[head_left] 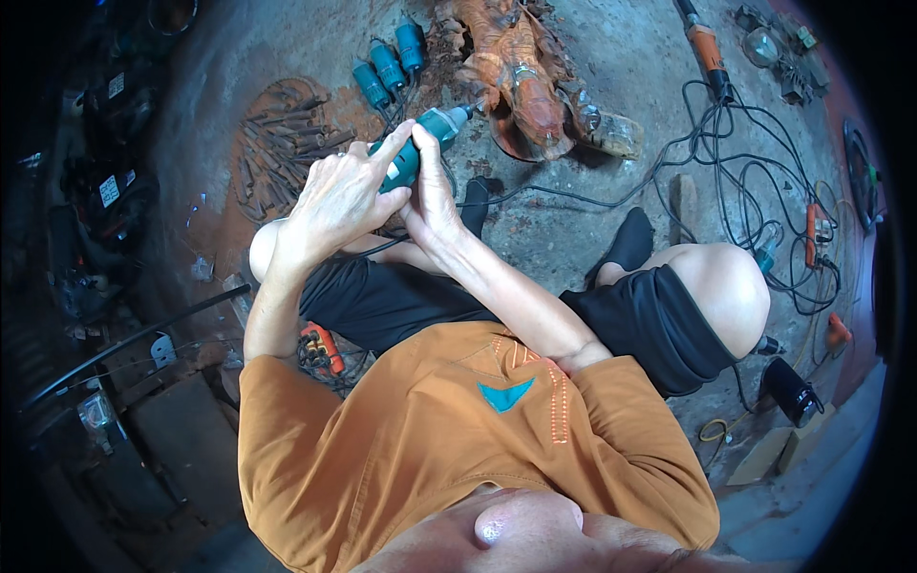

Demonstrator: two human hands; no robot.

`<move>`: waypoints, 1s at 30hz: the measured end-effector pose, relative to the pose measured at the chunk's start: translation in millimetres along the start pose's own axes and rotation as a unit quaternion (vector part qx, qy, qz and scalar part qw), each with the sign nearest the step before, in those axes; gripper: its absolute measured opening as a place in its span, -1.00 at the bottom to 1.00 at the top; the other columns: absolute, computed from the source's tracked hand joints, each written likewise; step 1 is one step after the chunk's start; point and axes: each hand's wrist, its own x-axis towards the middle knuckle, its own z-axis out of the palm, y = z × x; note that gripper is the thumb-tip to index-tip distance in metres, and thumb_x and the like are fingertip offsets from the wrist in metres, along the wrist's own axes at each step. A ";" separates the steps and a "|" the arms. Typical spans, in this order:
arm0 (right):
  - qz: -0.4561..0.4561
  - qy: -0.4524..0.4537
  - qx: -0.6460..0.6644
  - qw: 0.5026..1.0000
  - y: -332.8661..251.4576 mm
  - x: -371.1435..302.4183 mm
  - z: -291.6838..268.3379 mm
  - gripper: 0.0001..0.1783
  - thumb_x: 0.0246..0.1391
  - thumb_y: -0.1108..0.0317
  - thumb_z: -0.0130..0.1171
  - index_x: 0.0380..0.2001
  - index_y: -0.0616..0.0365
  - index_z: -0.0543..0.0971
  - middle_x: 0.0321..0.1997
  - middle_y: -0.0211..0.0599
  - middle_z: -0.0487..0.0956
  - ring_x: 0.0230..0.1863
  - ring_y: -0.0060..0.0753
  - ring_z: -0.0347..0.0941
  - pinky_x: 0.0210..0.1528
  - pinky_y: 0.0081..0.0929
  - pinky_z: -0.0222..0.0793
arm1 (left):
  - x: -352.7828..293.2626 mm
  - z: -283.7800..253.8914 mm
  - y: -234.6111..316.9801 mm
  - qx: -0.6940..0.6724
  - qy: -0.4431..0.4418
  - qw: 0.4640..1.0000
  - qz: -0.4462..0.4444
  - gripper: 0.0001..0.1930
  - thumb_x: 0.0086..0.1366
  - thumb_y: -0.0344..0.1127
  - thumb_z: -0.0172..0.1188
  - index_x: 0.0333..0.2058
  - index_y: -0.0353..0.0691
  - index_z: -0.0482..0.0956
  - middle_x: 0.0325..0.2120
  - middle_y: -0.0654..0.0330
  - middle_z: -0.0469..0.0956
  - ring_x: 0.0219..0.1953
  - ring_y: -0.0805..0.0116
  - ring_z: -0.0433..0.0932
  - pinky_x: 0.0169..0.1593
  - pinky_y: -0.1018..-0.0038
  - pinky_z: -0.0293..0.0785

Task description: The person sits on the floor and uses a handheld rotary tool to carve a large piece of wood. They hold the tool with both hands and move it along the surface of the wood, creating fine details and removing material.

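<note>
Both my hands are on a teal die grinder (405,164), held slanted up and to the right. My left hand (346,201) grips its body from the left, index finger stretched along the casing. From the right, my right hand (432,191) wraps around it, with the thumb lying along the front part. The grinder's narrow tip reaches the left side of a reddish-brown wood carving (537,110) that lies on the floor. At this size I cannot tell whether the bit touches the wood.
Several teal power tools (386,65) stand beyond my left hand, near a pile of carving chisels (287,143). At the right lie an orange-and-black power tool (707,48), tangled black cords (735,143), an orange power strip (812,234) and a wooden block (683,205).
</note>
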 end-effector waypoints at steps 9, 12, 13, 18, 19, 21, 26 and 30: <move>-0.016 -0.013 0.027 0.999 -17.1 5.0 -0.7 -0.44 0.07 -0.16 0.21 -0.12 0.08 0.41 -0.23 -0.41 0.46 -0.21 -0.56 0.49 -0.18 -0.51 0.51 | 25.7 -34.8 16.2 -0.047 -0.141 0.989 -0.007 -0.19 0.09 -0.04 0.23 0.31 -0.09 0.18 -0.25 -0.21 0.58 -0.25 -0.18 0.59 -0.13 0.14 0.50; -0.003 -0.020 0.022 1.000 -25.3 0.3 1.8 -0.39 0.05 -0.19 0.21 -0.11 0.10 0.38 -0.21 -0.35 0.46 -0.18 -0.51 0.51 -0.16 -0.48 0.52 | 22.6 -42.8 20.9 -0.157 -0.127 0.979 -0.016 -0.21 0.07 -0.05 0.25 0.28 -0.11 0.24 -0.16 -0.17 0.58 -0.13 -0.13 0.60 -0.03 0.18 0.50; -0.004 -0.019 0.023 1.000 -26.3 1.0 1.5 -0.37 0.04 -0.20 0.21 -0.10 0.11 0.38 -0.20 -0.33 0.46 -0.17 -0.50 0.51 -0.17 -0.47 0.52 | 21.1 -44.8 22.7 -0.182 -0.123 0.975 -0.022 -0.24 0.09 -0.03 0.25 0.26 -0.12 0.27 -0.14 -0.12 0.59 -0.11 -0.07 0.60 -0.01 0.20 0.49; 0.016 0.011 0.003 1.000 -37.5 -3.1 1.1 -0.25 -0.01 -0.33 0.15 -0.04 0.10 0.34 -0.15 -0.31 0.46 -0.17 -0.47 0.52 -0.16 -0.38 0.53 | 16.0 -34.8 1.9 -0.369 -0.105 0.924 0.001 -0.49 0.26 -0.11 0.19 0.13 -0.19 0.44 -0.21 0.01 0.62 -0.19 0.24 0.63 -0.09 0.34 0.51; 0.020 0.013 0.008 1.000 -39.4 -4.6 3.0 -0.25 -0.01 -0.33 0.16 -0.03 0.10 0.33 -0.15 -0.31 0.46 -0.17 -0.47 0.52 -0.16 -0.39 0.52 | 15.4 -28.8 -2.5 -0.374 -0.065 0.925 0.002 -0.55 0.30 -0.13 0.15 0.11 -0.19 0.47 -0.20 0.04 0.62 -0.17 0.28 0.62 -0.07 0.37 0.50; 0.025 0.020 0.015 0.999 -43.8 -5.5 4.2 -0.24 -0.01 -0.33 0.16 -0.02 0.09 0.33 -0.16 -0.32 0.46 -0.18 -0.48 0.52 -0.15 -0.39 0.51 | 17.3 -14.5 -9.8 -0.387 0.014 0.922 0.008 -0.64 0.38 -0.17 0.07 0.06 -0.20 0.53 -0.18 0.09 0.62 -0.13 0.37 0.59 -0.05 0.44 0.48; 0.018 0.033 0.046 0.998 -49.6 -5.0 2.0 -0.37 0.00 -0.23 0.24 -0.14 0.07 0.39 -0.24 -0.34 0.52 -0.25 -0.49 0.54 -0.19 -0.43 0.56 | 2.3 27.4 -4.4 -0.369 0.139 0.918 0.041 -0.51 0.21 -0.18 0.27 0.10 -0.16 0.47 -0.02 0.02 0.48 0.00 0.17 0.49 0.09 0.32 0.40; 0.054 0.004 0.054 0.997 -47.9 -2.6 -3.3 -0.28 0.00 -0.31 0.17 -0.07 0.09 0.35 -0.19 -0.32 0.48 -0.22 -0.48 0.52 -0.16 -0.41 0.53 | 5.8 43.0 2.7 -0.242 0.232 0.939 0.080 -0.22 -0.10 -0.03 0.50 0.11 -0.12 0.41 0.06 0.01 0.36 0.10 0.05 0.36 0.18 0.18 0.28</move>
